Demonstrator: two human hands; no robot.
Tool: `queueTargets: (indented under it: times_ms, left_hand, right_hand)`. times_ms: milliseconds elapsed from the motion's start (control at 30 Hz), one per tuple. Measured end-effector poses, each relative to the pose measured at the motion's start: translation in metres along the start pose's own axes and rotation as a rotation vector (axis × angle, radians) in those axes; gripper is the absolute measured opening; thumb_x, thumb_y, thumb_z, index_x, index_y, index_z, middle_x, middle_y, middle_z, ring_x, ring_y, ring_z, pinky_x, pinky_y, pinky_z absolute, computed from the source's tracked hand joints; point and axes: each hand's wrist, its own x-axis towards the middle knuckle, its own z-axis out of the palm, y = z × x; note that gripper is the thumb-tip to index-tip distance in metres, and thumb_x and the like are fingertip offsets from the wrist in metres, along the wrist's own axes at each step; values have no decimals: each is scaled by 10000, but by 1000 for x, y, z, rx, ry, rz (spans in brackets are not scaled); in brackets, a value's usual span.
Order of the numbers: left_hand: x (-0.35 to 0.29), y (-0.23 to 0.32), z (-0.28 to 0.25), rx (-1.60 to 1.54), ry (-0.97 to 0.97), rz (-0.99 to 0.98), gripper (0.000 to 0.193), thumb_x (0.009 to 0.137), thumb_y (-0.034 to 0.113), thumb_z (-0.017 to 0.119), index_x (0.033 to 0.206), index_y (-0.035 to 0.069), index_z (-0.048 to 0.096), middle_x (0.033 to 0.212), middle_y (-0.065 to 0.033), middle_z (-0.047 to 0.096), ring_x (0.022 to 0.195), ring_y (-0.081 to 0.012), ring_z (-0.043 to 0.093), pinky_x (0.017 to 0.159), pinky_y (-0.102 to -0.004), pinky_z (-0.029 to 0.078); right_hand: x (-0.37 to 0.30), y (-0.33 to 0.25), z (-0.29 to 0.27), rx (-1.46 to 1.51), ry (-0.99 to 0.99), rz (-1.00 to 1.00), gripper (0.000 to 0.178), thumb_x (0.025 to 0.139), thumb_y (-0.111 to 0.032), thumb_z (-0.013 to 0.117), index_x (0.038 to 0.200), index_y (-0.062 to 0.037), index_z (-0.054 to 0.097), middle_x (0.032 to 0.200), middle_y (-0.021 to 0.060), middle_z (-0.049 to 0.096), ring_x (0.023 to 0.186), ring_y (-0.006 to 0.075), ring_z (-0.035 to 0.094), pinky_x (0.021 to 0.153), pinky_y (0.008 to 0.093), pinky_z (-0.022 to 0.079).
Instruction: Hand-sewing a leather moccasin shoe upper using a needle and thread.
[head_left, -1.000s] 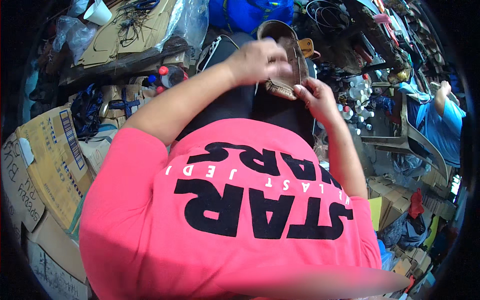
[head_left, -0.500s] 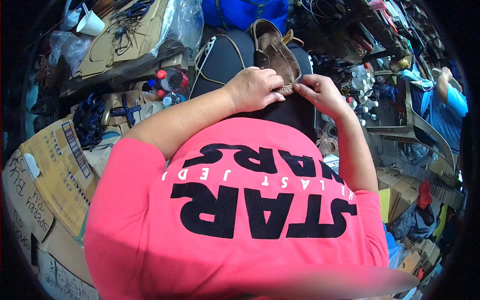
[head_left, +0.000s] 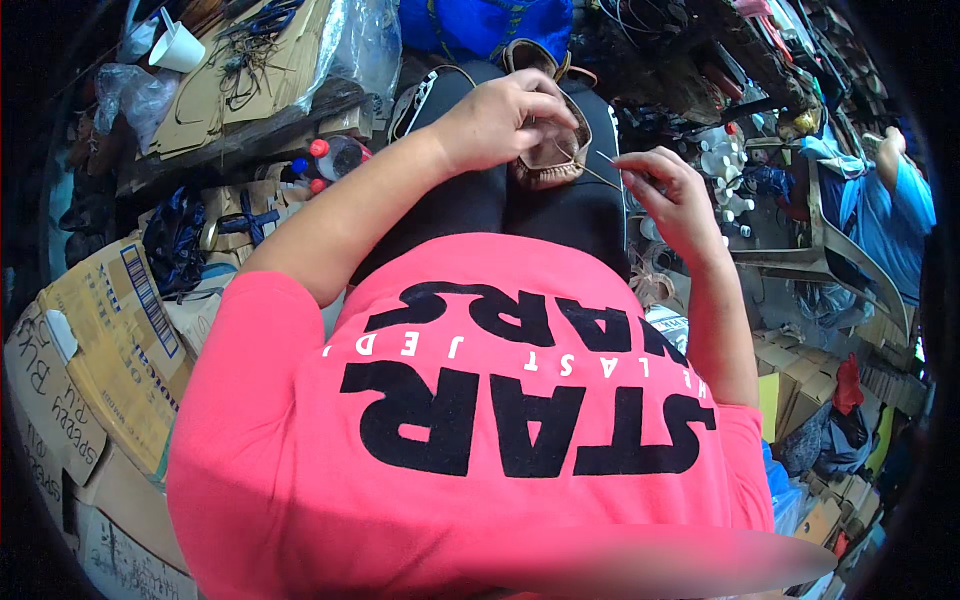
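Note:
A brown leather shoe upper (head_left: 552, 172) lies over my thighs, its toe end toward me and gathered in small stitches along the rim. My left hand (head_left: 508, 122) reaches over its opening, fingers curled inward; what lies between the fingertips is hidden. At the right of the shoe, my right hand (head_left: 672, 195) pinches a thin needle (head_left: 603, 156) between thumb and finger, its point toward the upper. A tan thread (head_left: 597, 176) runs from the shoe's rim toward the right hand. More of the cord (head_left: 457, 70) loops out left of my left hand.
Cardboard sheets (head_left: 190, 110) with loose thread scraps and a white cup (head_left: 178, 48) stand at the far left. Bottles with red caps (head_left: 340, 155) sit beside my left leg. Right of me are white bottles (head_left: 722, 160), a chair (head_left: 850, 250) and another person in blue (head_left: 905, 220).
My left hand has moved up and over the shoe's opening. My right hand has drawn away to the right, and the needle and a length of thread now show.

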Motion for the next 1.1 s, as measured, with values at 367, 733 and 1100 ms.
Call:
queueTargets:
  times_ms: [367,733,1100]
  left_hand:
    - [19,-30,9,46,-242,61,229,699,107,749,917,173,721,991,-52,543,943,-222,570,836,-310,477]
    - [19,-33,8,10,-269,4,207,699,140,757,901,175,725,950,-45,547,937,-217,568,829,-313,463]
    - [23,-31,2,-45,-352,-112,146,769,170,701,907,127,721,898,-70,569,917,-233,582,834,-306,447]
  right_hand:
    - [19,-8,11,-248,-35,48,159,775,-112,645,918,-75,705,771,110,575,706,252,601,648,333,466]
    - [20,-15,21,-363,37,-21,146,746,-98,649,879,-87,708,760,126,592,679,290,610,633,363,486]
    - [12,-1,27,-207,27,-26,207,748,-41,652,941,-99,700,761,112,596,657,258,614,596,331,477]
